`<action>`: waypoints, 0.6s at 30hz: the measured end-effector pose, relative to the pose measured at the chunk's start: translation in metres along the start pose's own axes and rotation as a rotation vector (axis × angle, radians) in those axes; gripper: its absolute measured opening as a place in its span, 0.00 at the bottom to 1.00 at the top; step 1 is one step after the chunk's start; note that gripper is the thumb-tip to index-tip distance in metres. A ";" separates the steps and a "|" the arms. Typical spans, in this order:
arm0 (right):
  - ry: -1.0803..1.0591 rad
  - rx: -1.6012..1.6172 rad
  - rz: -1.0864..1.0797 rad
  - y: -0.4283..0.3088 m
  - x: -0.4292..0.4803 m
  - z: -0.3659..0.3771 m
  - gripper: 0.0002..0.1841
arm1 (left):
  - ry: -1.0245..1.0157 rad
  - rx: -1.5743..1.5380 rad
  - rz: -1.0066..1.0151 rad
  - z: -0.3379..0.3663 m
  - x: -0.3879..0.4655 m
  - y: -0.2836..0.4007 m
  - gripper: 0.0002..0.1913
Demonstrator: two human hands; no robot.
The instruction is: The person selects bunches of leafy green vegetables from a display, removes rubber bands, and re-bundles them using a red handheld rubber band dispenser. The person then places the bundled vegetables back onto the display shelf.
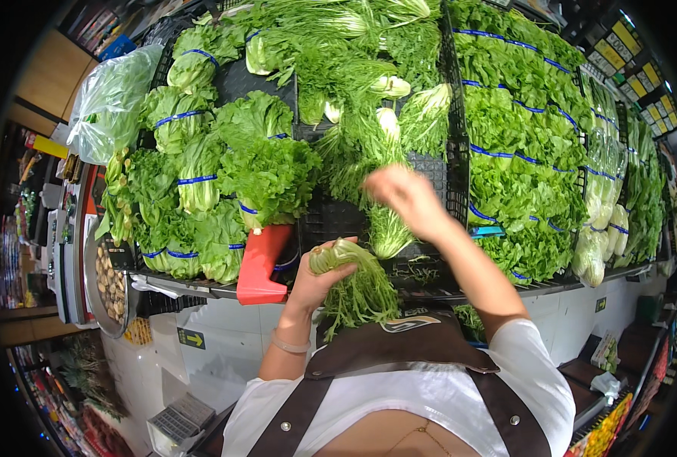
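My left hand (pixel 322 275) grips a head of frisée endive (pixel 367 285) by its pale root end, and the feathery leaves hang down in front of my apron. Blurred by motion, my right hand (pixel 404 200) is over the black crate (pixel 324 220) of frisée; whether its fingers hold anything cannot be told. Just below that hand lies another frisée head (pixel 391 234), cut end towards me. More frisée heads (pixel 367 74) are heaped at the back of the crate, with white stem ends showing. Loose leaf scraps (pixel 418 271) lie near the crate's front.
On the left are leaf lettuces (pixel 195 165) with blue bands, beside a red plastic piece (pixel 263 268) at the shelf edge. Banded lettuces (pixel 521 143) fill the right side. A plastic bag of greens (pixel 116 105) sits far left, above a round metal container (pixel 110 285).
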State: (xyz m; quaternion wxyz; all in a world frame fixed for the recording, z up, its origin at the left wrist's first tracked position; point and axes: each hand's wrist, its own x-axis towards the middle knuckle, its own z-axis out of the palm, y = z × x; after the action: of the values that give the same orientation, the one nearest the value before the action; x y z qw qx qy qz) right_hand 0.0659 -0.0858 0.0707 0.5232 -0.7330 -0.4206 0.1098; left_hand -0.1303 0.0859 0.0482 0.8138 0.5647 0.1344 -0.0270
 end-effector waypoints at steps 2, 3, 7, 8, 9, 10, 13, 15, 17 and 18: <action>0.266 -0.422 0.187 0.048 0.047 -0.026 0.15 | 0.072 -0.053 0.058 -0.006 -0.002 -0.004 0.22; 0.338 -0.652 0.298 0.070 0.067 -0.030 0.18 | 0.105 -0.071 0.091 -0.008 -0.001 -0.004 0.21; 0.232 -0.927 0.456 0.129 0.104 -0.021 0.29 | 0.247 -0.141 0.167 -0.014 0.006 -0.004 0.21; 0.248 -0.887 0.456 0.133 0.106 -0.015 0.29 | 0.265 -0.219 0.171 -0.014 0.008 -0.004 0.22; 0.327 -0.832 0.383 0.132 0.101 -0.011 0.28 | 0.309 -0.210 0.170 -0.015 0.008 -0.004 0.23; 0.380 -0.767 0.354 0.126 0.094 -0.009 0.27 | 0.328 -0.252 0.184 -0.016 0.008 -0.005 0.23; 0.596 -0.203 0.328 0.091 0.056 -0.027 0.18 | 0.378 -0.351 0.215 -0.019 0.005 -0.007 0.25; 0.774 -0.079 0.281 0.059 0.020 -0.057 0.19 | 0.289 -0.492 0.219 -0.021 0.003 -0.009 0.29; 0.868 0.360 0.228 0.025 -0.015 -0.095 0.19 | 0.209 -0.556 0.220 -0.023 0.005 -0.011 0.30; 0.781 0.549 0.127 0.009 -0.030 -0.112 0.19 | 0.173 -0.574 0.162 -0.024 0.008 -0.011 0.32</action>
State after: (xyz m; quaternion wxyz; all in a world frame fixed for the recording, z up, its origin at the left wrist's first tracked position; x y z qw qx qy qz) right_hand 0.1190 -0.1843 0.1027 0.8086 -0.5783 -0.1026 -0.0351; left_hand -0.1289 0.1053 0.0286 0.9251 0.3208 0.1602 0.1252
